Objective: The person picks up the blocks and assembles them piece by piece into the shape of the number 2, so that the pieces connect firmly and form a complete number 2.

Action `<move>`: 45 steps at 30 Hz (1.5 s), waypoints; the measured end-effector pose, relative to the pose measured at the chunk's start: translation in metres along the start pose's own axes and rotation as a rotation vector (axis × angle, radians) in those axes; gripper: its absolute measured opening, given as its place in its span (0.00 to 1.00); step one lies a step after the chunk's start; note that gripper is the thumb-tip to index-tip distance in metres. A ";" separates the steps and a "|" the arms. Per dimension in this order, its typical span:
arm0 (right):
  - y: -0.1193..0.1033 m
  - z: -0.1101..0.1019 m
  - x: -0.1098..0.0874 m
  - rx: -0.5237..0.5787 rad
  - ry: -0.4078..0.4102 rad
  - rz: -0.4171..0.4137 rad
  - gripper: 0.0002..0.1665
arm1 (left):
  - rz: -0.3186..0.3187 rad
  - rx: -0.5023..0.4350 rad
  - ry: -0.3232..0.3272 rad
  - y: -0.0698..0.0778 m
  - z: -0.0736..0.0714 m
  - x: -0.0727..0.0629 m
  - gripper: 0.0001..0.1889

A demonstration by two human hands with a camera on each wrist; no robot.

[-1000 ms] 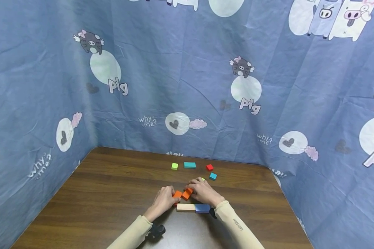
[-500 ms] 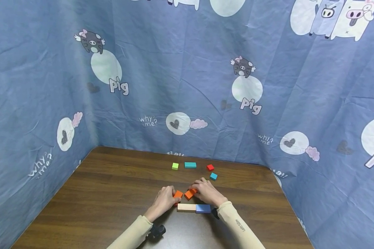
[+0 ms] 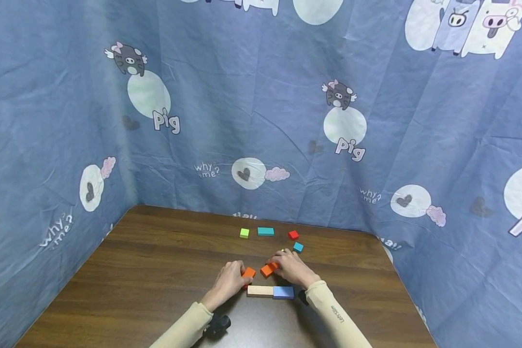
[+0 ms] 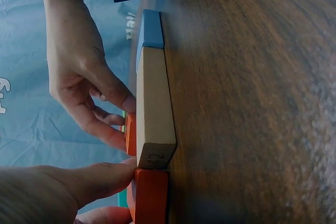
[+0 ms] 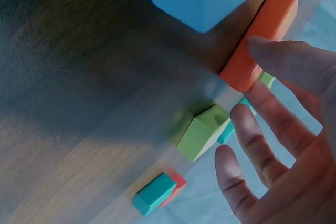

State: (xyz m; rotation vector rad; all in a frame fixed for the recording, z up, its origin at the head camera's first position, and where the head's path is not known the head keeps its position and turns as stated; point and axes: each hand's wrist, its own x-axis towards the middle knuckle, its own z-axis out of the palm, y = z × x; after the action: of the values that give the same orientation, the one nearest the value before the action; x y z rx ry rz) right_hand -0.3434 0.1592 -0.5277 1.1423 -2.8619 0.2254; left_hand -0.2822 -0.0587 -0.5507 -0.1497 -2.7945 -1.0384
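Observation:
My left hand [image 3: 232, 279] grips an orange block [image 3: 248, 274] near the middle of the table. In the left wrist view, the thumb and a finger lie along that orange block [image 4: 151, 195], which sits at the end of a beige wooden block [image 4: 156, 103]. To its right, my right hand [image 3: 292, 267] pinches a second orange block [image 3: 268, 269]. The right wrist view shows the thumb on this long block [image 5: 262, 40] and a fingertip at its far side, other fingers spread loosely. A blue block [image 3: 283, 292] adjoins the beige one in front of both hands.
Behind the hands stand a lime block [image 3: 244, 233], a long teal block [image 3: 265, 231], a red block [image 3: 293, 235] and a small blue block [image 3: 297, 247]. Another green block [image 5: 203, 132] lies near my right fingers. A blue printed curtain [image 3: 252, 121] borders the table.
My right hand has shifted slightly right with its orange block, which has turned, and the gap between the two orange blocks has widened. The left hand stays in place.

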 end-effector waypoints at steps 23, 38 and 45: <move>0.006 0.001 0.007 -0.032 0.026 0.005 0.17 | 0.051 -0.009 -0.001 0.000 0.000 -0.001 0.14; 0.002 -0.001 0.009 -0.019 0.009 0.038 0.16 | 0.069 -0.007 -0.004 0.000 0.001 0.000 0.14; 0.001 0.000 0.011 -0.020 0.008 0.031 0.16 | 0.069 -0.008 0.000 0.000 0.001 -0.001 0.14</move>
State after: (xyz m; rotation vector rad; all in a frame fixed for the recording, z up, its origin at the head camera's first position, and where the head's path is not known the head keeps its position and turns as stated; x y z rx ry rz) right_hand -0.3518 0.1522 -0.5263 1.0917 -2.8693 0.2017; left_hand -0.2811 -0.0581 -0.5520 -0.2454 -2.7642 -1.0334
